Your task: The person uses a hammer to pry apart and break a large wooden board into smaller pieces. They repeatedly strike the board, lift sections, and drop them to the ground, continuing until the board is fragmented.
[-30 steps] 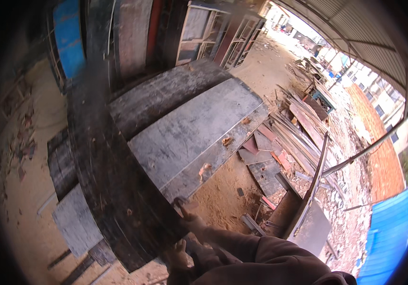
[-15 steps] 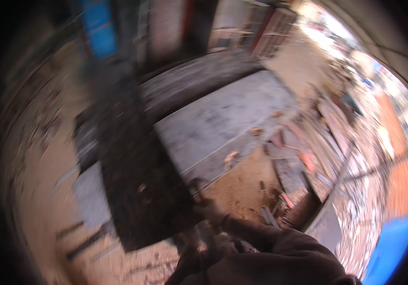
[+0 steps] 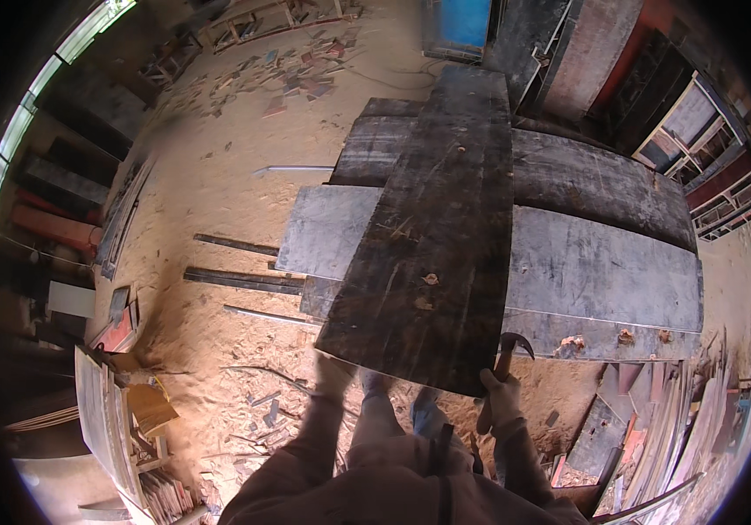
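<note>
A long dark board (image 3: 432, 236) stretches away from me, laid crosswise over other panels. At its near left corner, my left hand (image 3: 332, 374) grips the edge, the fingers partly hidden under the board. By the near right corner my right hand (image 3: 502, 395) is closed round a hammer (image 3: 505, 354); its curved head points up and right beside the board's edge. That hand also touches the board corner, though whether it grips the board too I cannot tell. Below the board lie a pale grey panel (image 3: 599, 258) and a darker panel (image 3: 603, 179).
Scrap strips (image 3: 664, 429) are heaped at the right. Narrow dark bars (image 3: 240, 278) lie on the sandy floor (image 3: 218, 184) to the left. Wood offcuts (image 3: 292, 79) are scattered farther back. An upright board stack (image 3: 100, 420) stands near left. A blue panel (image 3: 456, 24) is at the back.
My view has swung left and steadied, so the boards appear farther right. My left hand now shows clearly at the dark board's near left corner. The hammer stays in my right hand.
</note>
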Available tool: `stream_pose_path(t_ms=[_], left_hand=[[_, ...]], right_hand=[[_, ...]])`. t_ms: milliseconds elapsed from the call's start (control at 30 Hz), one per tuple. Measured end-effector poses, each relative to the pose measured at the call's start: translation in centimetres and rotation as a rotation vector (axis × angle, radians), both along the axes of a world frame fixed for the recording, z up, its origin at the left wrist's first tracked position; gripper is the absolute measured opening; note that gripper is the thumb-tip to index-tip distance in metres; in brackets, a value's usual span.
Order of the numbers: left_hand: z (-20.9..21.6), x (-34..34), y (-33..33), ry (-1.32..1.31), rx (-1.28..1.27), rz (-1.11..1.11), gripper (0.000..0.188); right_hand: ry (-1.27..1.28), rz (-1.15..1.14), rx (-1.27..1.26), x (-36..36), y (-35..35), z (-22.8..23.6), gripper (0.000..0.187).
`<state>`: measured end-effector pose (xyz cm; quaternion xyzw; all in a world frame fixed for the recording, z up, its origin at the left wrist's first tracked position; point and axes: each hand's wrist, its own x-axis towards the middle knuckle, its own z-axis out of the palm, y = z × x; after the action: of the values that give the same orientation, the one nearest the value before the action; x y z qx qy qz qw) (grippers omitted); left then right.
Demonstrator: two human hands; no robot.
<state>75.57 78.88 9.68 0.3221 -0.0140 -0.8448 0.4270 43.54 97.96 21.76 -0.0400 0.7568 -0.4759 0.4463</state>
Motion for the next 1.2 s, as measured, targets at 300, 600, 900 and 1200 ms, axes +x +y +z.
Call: stream_pose_path(t_ms=[300,600,900,1200], left_hand=[[1.8,3.1,-13.7,-0.81,-0.41,-0.737,0.046],[-5.6,1.4,-2.4,-1.005,-0.649,-1.186,0.065],[-5.4,14.4,-7.9,-0.613,-0.482,-1.355,0.023],[2.7,35.0,-22.1,-0.867,-0.43,-0.721,0.037]], right_hand=[[0.075,-0.052,-0.079,0.9,-0.2,-5.9,0.026],[0.731,0.065,0.783,0.8,6.2,-9.0,0.05],[0.65,-0.484,0.257,18.8,5.3,-4.5,0.025],[-0.381,0.189,-0.029,42.6,-19.5,2.8,0.013]])
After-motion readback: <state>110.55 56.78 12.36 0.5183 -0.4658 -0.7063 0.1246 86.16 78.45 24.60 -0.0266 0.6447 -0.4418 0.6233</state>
